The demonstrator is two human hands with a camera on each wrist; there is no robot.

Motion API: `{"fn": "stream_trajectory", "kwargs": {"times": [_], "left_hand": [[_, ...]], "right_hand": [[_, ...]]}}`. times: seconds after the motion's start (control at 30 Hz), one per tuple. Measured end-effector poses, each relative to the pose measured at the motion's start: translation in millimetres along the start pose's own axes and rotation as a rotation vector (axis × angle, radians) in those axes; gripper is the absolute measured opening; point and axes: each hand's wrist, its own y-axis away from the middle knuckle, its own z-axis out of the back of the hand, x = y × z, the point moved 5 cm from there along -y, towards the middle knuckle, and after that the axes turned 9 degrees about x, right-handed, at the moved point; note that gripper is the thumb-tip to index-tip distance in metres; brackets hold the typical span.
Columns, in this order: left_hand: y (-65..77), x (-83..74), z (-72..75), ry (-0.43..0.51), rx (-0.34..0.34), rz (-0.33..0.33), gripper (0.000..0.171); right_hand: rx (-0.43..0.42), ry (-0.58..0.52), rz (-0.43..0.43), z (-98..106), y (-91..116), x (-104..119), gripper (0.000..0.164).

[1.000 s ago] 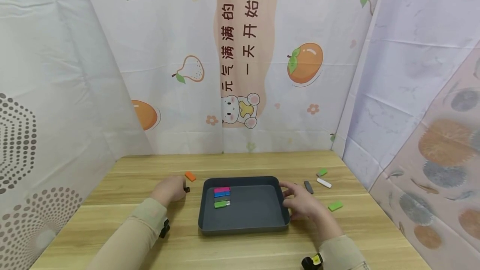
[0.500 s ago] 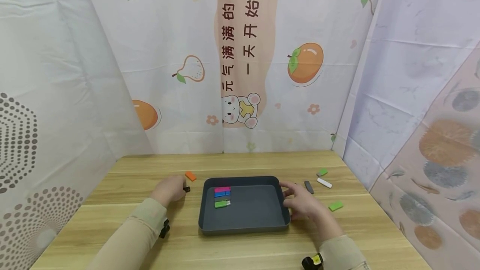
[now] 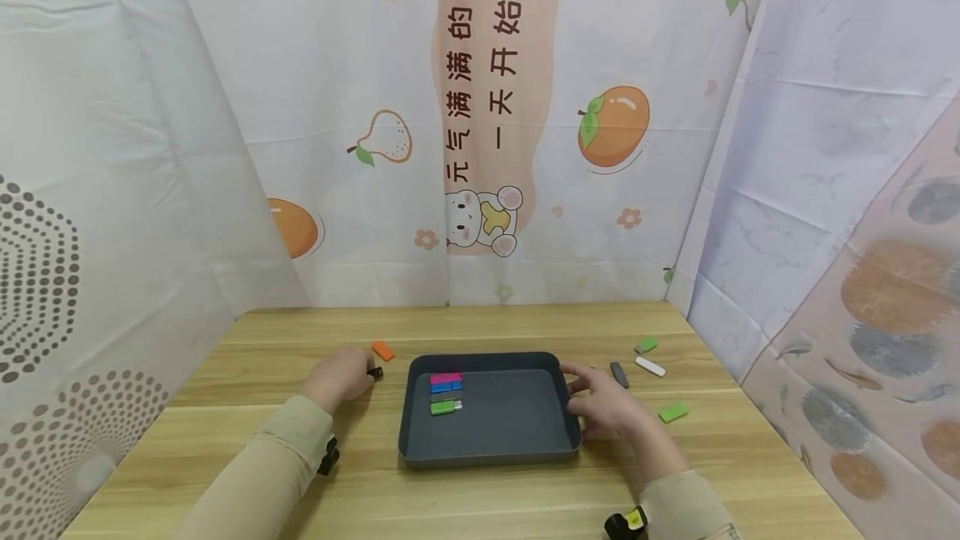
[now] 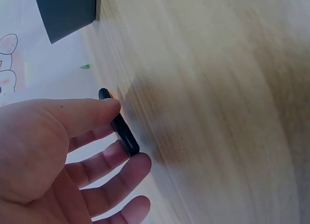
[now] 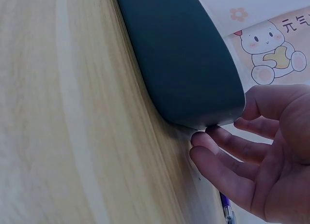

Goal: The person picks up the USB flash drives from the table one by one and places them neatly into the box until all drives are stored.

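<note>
In the head view, my left hand (image 3: 342, 377) is left of the dark grey tray (image 3: 491, 462). Its thumb and fingers pinch a small black USB flash drive (image 4: 125, 134), seen slightly above the wooden table in the left wrist view. My right hand (image 3: 603, 402) holds the tray's right side, with fingers against the wall and rim; the thumb tip is partly hidden in the right wrist view. Inside the tray, a pink drive (image 3: 446, 377), a blue drive (image 3: 446, 387), a grey drive (image 3: 447, 397) and a green drive (image 3: 446, 407) lie in a column at left.
An orange drive (image 3: 383, 350) lies just beyond my left hand. Right of the tray lie a dark grey drive (image 3: 618, 374), a white drive (image 3: 650, 366), a green-and-grey drive (image 3: 646, 345) and a green drive (image 3: 673, 412). Printed curtains surround the wooden table (image 3: 480, 515).
My left hand has risen slightly with the black flash drive. The right hand stays on the tray, which has not moved, and the view has shifted a little.
</note>
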Motion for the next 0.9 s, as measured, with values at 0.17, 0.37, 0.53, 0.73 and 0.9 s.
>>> {"fn": "stream_trajectory", "kwargs": {"times": [0.17,0.37,0.53,0.73,0.9], "left_hand": [[-1.8,-2.5,3.5,0.041,-0.038,-0.007,0.008],[-0.8,-6.7,9.0,0.056,-0.101,-0.035,0.012],[-1.0,-10.1,13.9,0.048,-0.148,-0.04,0.014],[-3.3,-18.2,21.7,0.02,-0.205,-0.085,0.012],[1.7,-28.1,28.4,0.017,-0.231,-0.125,0.011]], "right_hand": [[-0.009,0.01,0.011,0,-1,-1,0.077],[-0.011,0.011,0.002,1,-2,-4,0.076],[-0.004,0.014,0.006,1,-2,-3,0.076],[0.008,-0.015,0.005,0,-2,-3,0.077],[0.021,-0.036,0.001,-1,-1,-2,0.076]]}}
